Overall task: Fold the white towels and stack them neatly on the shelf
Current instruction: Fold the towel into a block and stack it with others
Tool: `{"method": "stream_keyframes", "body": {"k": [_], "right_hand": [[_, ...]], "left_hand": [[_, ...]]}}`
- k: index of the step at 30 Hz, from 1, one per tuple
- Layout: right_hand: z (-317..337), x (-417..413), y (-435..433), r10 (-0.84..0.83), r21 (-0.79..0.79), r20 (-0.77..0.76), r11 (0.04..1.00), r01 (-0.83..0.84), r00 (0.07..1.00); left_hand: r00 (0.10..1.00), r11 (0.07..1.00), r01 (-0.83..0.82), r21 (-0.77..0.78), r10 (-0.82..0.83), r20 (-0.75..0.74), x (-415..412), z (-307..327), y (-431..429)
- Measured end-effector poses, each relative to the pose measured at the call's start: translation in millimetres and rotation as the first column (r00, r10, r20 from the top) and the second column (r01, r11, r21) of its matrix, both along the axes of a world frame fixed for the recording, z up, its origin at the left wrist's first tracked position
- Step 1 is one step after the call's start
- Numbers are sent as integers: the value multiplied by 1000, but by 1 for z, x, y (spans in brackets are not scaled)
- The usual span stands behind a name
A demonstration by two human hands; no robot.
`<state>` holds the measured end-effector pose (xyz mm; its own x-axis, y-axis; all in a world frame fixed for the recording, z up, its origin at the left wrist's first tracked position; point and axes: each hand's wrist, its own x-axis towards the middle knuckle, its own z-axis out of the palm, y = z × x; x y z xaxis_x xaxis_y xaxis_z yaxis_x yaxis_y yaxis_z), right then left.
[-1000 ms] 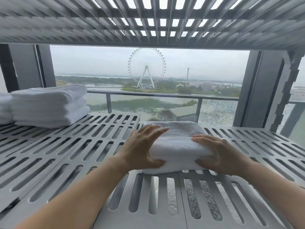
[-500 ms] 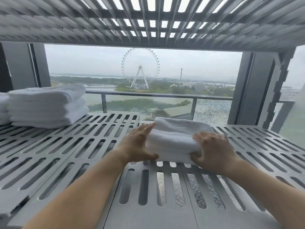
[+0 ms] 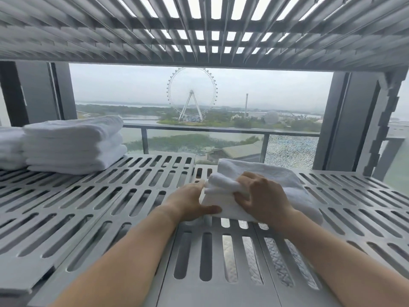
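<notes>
Where both bare forearms reach in over the near edge of the slotted grey shelf point(image 3: 106, 202), the hands meet on a folded towel point(image 3: 261, 169) that lies on the shelf, right of centre. The left hand point(image 3: 188, 201) rests against the towel's left side. Its fingers are straight and close together along the fold, and its thumb stretches out along the bottom of the near edge. The right hand point(image 3: 264, 196) sits on top at the near left corner, its fingers curled down over the bunched layers and gripping them; where its thumb lies cannot be told. The layers bulge up a little at that corner, while the rest of the towel lies flat toward the right.

Farther back on the left, well apart from the hands, a stack of towels point(image 3: 73, 145) stands squared on the same shelf, with a second pile point(image 3: 10, 147) just beside it at the frame's edge. Overhead runs the slatted underside of an upper shelf point(image 3: 199, 29). Through the window behind, a balcony railing point(image 3: 199, 128) crosses the view, and beyond it a Ferris wheel point(image 3: 192, 92) rises over water and trees.
</notes>
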<state>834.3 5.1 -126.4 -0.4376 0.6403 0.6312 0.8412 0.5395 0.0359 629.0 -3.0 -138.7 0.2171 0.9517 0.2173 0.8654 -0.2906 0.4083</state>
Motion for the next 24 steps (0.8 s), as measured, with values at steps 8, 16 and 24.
{"method": "stream_keyframes", "body": {"k": [8,16,24], "right_hand": [[-4,5,-5,90,-99,6,991,-89,996],[9,0,1,29,-67,-270,997,-49,962],[17,-7,6,37,32,-324,999,-28,945]], "left_hand": [[996,997,62,39,-64,63,0,2,-2],[1000,1000,1,-26,-1,2,0,1,1],[996,992,-48,121,38,82,2,2,1]]}}
